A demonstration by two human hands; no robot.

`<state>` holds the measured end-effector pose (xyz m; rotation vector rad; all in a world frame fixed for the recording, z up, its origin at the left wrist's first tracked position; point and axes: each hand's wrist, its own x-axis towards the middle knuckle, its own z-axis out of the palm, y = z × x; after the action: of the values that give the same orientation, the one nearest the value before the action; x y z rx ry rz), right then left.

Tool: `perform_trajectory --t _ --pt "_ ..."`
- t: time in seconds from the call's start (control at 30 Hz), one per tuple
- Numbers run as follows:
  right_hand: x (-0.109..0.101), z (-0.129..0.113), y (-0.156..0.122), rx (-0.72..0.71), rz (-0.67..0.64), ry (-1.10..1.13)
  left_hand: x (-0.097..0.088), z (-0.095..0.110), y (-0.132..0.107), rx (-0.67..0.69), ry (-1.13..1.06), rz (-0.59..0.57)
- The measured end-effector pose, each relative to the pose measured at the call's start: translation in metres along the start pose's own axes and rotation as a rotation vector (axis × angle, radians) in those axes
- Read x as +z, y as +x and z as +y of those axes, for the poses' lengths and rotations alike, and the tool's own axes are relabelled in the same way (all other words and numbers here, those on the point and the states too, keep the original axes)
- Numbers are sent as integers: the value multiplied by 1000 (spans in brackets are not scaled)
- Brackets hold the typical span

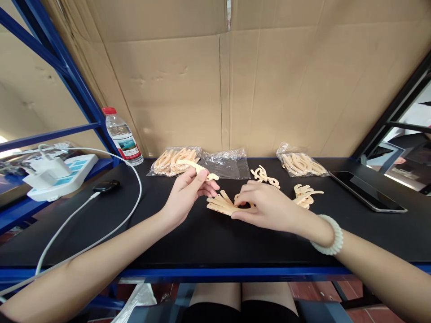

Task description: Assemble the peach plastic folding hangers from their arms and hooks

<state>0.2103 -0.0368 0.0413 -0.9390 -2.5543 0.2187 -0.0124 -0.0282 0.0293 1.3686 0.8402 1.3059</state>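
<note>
My left hand is closed in a pinch, holding a thin cream-coloured curved piece with a hooked end above the table. Just right of it, a fanned bunch of similar flat pieces with small holes lies on the black tabletop. My right hand, wearing a pale beaded bracelet, reaches over this bunch with thumb and fingers closed on the curved ends. The fingers partly hide how many pieces they grip. Behind the right hand lies a small group of curly cream pieces; another cluster sits beside its wrist.
At the back are a bag of cream pieces, a flat clear bag and another filled bag. A tablet lies right. Left stand a water bottle, a power strip and a white cable.
</note>
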Motion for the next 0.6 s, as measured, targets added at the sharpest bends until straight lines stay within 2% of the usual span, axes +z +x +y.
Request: perform_trajectory --t 0.1,0.2,0.33,0.43,0.53,0.6 --pt "7 -8 -1 -19 -47 -167 1 1 -2 -22 13 -13" --pt "8 -12 -1 10 -63 -199 3 3 -3 -29 27 -24" --pt "6 -13 -5 20 -17 -214 3 4 -4 -42 51 -2" --pt "-8 -5 -13 17 105 -165 2 6 -3 -42 82 17" --pt "-32 15 -27 125 267 -70 1 6 -2 -28 105 14" --pt "-43 31 -38 205 262 -44 1 5 -2 -25 112 10"
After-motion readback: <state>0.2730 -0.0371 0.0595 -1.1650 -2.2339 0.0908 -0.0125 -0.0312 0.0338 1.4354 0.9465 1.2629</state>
